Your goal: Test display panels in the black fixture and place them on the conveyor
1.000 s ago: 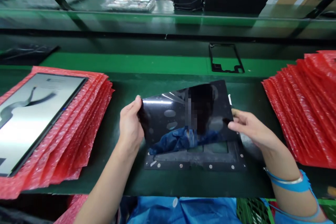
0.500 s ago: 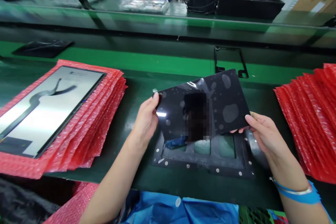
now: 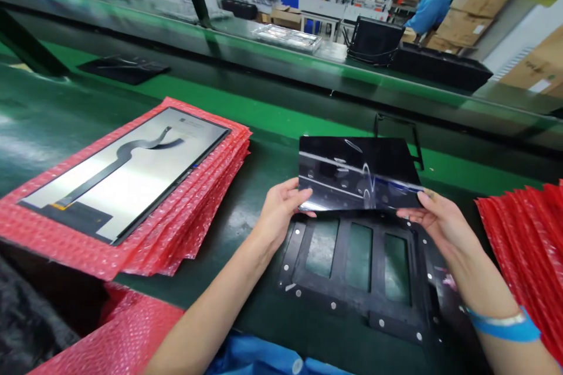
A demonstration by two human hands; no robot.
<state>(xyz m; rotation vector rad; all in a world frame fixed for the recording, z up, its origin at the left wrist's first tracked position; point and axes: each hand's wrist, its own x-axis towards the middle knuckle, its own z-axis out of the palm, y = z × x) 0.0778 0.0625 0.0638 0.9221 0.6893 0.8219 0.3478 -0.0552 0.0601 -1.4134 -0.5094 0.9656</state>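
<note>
A: Holding what, exactly?
B: Left hand (image 3: 279, 211) and right hand (image 3: 440, 220) each pinched one end of the glossy black panel (image 3: 358, 173).
A: Where was it?
B: Held just above the windowed jig (image 3: 356, 263) on the counter (image 3: 229, 228).

Tabletop (image 3: 246, 234), dark green, glossy: is running left to right along the near side.

- Black fixture plate (image 3: 352, 299), three rectangular windows, pale studs round its rim: is lying flat at near centre.
- Stack of red bubble bags (image 3: 206, 217): is sitting at left, fanned out.
- Second red stack (image 3: 523, 246): is lying at right, apart from the plate.
- Brighter green belt (image 3: 264, 108): is bordering the far edge, carrying a thin black frame (image 3: 396, 120) right of centre and a dark sheet (image 3: 123, 67) at far left.
</note>
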